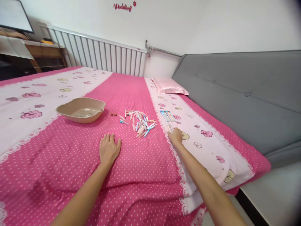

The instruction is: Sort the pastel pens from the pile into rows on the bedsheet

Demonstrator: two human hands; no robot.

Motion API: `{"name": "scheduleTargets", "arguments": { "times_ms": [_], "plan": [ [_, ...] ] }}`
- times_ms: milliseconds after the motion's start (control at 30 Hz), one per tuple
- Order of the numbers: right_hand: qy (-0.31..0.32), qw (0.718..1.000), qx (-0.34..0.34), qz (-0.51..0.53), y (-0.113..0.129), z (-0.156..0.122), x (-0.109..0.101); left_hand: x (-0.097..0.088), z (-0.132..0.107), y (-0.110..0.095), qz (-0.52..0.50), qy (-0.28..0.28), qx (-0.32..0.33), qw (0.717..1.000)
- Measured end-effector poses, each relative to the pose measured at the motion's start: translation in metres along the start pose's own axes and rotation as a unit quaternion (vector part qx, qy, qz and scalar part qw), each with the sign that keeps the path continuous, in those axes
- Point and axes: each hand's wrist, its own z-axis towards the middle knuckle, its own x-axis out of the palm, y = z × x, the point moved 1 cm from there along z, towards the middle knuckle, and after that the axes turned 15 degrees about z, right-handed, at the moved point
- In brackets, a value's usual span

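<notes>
My left hand [109, 150] lies flat on the pink dotted bedspread [131, 160], fingers stretched out and holding nothing. On the white printed strip at the right, my right hand [176, 136] is closed around pale, see-through pens [170, 127]; its fingertips are partly hidden. Just beyond it, several pens with blue and orange ends lie side by side in a neat row [167, 116]. A loose pile of pens and markers [141, 125], mostly pink, white and light blue, is spread between my hands and farther off. A small blue item [121, 121] sits at the pile's left edge.
A beige basin [82, 110] stands on the bed at the left, with two small brown items [113, 114] beside it. A pink pillow [169, 85] lies farther back, near the grey headboard [244, 91]. Another person's hand [20, 35] rests on a desk at the far left.
</notes>
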Motion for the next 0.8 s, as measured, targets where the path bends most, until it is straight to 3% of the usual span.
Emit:
{"name": "scheduleTargets", "arguments": {
  "times_ms": [800],
  "plan": [
    [-0.05,0.997,-0.047,-0.029,-0.001,0.004,0.017,0.004,-0.002,0.0,-0.011,-0.013,-0.009,1.0]
  ]
}}
